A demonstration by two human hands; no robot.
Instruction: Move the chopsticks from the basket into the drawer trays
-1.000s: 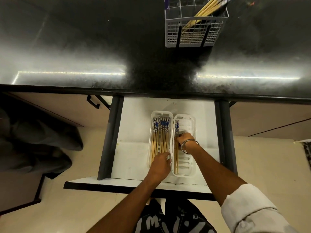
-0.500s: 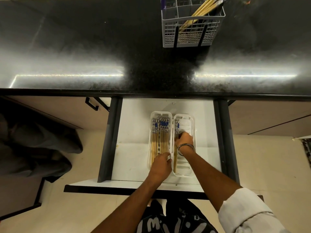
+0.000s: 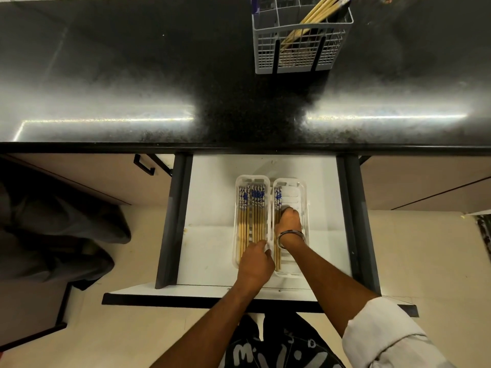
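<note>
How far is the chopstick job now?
Done: the left tray holds a full row of chopsticks. In hand: the right hand lays a few in the right tray; the left hand rests at the trays' near end. Left: several chopsticks remain in the basket.

Legible text: partial only. Dark garment (image 3: 279, 351) at bottom edge carries large white lettering, approx. "M" and "i" visible, remainder cut off/distorted, word not readable. Chopsticks (image 3: 252, 197) in drawer tray show blue-and-white pattern on top ends, no chars. discernible; no other labels, brands or nos. readable.
</note>
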